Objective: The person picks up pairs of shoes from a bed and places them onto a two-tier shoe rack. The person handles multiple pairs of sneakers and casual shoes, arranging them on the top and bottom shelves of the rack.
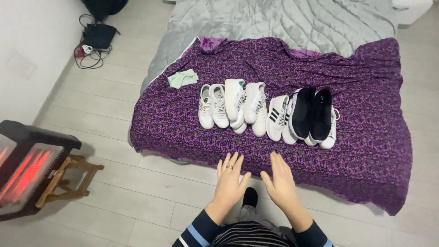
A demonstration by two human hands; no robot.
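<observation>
Your left hand (pixel 230 182) and right hand (pixel 280 183) hover flat, palms down, side by side at the near edge of the purple patterned cloth (pixel 183 123) spread over the bed; neither holds anything. The fingers of both hands are straight and only slightly apart, and a ring sits on the left hand. At 12 o'clock from your hands lies a row of sneakers: two white pairs (pixel 233 107), a white pair with black stripes (pixel 277 117), and a black pair with white soles (pixel 312 113). At 11 o'clock a folded pale green cloth (pixel 182 78) rests. At 9 o'clock a glowing red heater (pixel 25 167) stands on the floor.
</observation>
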